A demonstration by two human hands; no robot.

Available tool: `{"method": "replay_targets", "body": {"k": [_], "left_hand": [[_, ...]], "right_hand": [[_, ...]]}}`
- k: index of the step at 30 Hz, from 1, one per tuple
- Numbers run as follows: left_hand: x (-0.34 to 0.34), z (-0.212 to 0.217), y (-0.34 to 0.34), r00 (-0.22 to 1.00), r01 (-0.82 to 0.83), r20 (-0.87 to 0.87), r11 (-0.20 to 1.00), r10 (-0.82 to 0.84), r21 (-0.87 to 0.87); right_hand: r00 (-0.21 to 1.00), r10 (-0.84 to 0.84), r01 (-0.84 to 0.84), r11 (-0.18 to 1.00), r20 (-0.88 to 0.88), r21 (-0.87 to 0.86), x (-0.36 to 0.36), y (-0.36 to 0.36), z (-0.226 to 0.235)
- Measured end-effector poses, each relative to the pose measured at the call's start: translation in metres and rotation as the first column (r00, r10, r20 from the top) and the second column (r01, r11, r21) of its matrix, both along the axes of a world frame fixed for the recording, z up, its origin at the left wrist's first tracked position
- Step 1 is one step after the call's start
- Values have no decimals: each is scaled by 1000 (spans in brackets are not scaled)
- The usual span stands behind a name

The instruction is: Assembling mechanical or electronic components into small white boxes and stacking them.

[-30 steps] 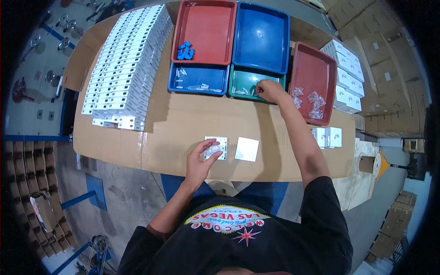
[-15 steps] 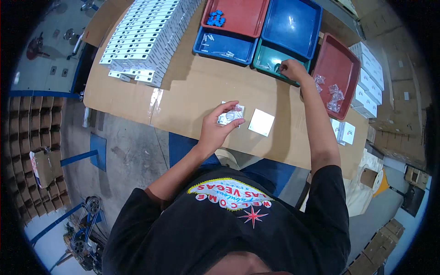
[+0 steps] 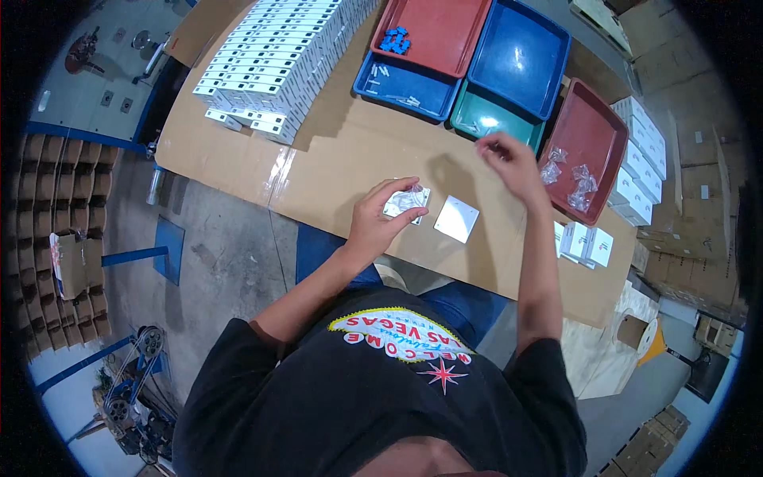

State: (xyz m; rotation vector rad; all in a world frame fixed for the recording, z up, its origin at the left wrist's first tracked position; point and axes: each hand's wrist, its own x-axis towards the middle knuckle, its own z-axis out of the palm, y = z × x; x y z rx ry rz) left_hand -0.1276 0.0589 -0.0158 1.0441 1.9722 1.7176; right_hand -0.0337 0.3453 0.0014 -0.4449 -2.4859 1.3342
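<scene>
My left hand (image 3: 381,213) is closed, thumb and fingers around a small clear plastic bag (image 3: 407,200) on top of a white square piece (image 3: 424,197). Whether the fingers also grip that square piece I cannot tell. A flat, shiny white square plate (image 3: 456,219) lies just right of it on the cardboard-covered table. My right hand (image 3: 511,165) is raised over the table in front of the green tray (image 3: 509,113). Its fingertips are pinched together, and what they hold, if anything, is too small to make out.
Stacked white boxes (image 3: 274,60) fill the far left. Red (image 3: 433,32) and blue (image 3: 520,56) trays stand at the back, one with blue parts (image 3: 395,40). Another red tray (image 3: 592,127) with clear bags is at the right, near small white boxes (image 3: 588,242).
My right hand has lifted out of the green tray and come back toward me. My left hand stays around the plastic bag. The whole view has shifted slightly.
</scene>
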Motion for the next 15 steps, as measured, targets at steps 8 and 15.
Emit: {"method": "replay_targets", "body": {"k": [8, 15], "left_hand": [[6, -10, 16, 998, 57, 25, 998, -58, 30], [5, -11, 9, 996, 83, -30, 996, -82, 39]], "right_hand": [[997, 77, -79, 991, -15, -107, 26, -96, 46], [993, 102, -94, 989, 60, -112, 18, -109, 45]]}}
